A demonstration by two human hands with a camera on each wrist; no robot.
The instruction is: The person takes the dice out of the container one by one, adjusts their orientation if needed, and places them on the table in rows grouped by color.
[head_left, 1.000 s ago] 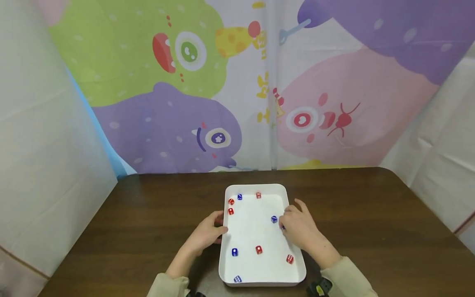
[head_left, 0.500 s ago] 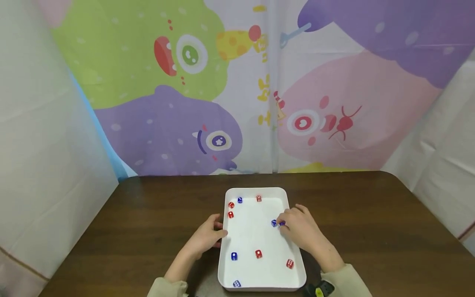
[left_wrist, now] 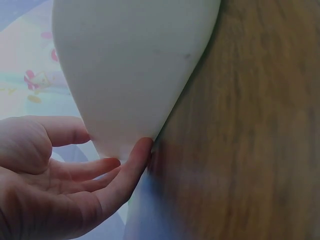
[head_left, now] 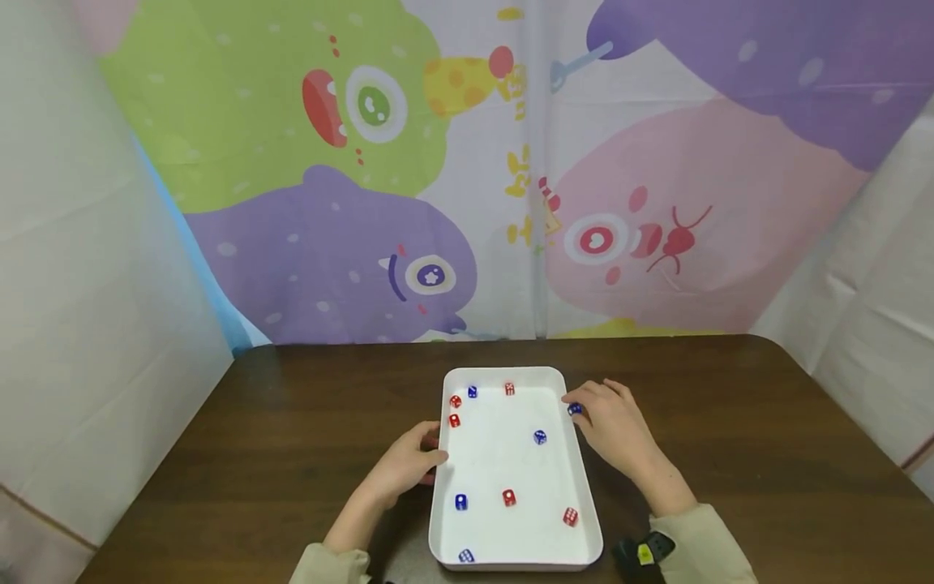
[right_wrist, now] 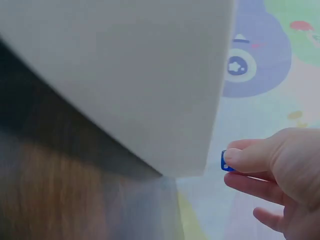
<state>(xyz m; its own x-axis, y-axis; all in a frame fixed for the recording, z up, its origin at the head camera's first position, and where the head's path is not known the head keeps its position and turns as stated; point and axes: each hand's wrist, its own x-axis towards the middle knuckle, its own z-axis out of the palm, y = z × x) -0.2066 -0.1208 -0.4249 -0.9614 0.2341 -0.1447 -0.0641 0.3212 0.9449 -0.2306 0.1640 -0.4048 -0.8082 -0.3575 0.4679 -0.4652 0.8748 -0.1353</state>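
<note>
We see the change at the right hand (head_left: 609,423): half a second ago it is down inside the white tray (head_left: 496,462), its fingertips at one blue die beside another; now it is back at the tray's wall on its own side, with the pinched blue die (head_left: 575,410) level with the rim in the head view. We cannot tell whether that die is over the rim or just outside it. In the right wrist view we see it held between thumb and finger, with another finger just below and one standing apart.

For the work in hand, we judge this means one die is picked from the lot, while nine others lie in the tray. The neighbouring blue die (head_left: 540,437) has stayed put, the nearest to the right hand on the tray's floor.

Opposite, the left hand (head_left: 404,461) looks unchanged: we see it gripping the tray's near wall, thumb at the rim and fingers curled against the outside, which we take as steadying it. Ahead of that hand lie two red dice (head_left: 455,421), one behind the other; a blue die with a single pip (head_left: 461,503) lies nearer the wearer. Nearer the wearer than the right hand, we see a six-pip red die (head_left: 571,517).
</note>
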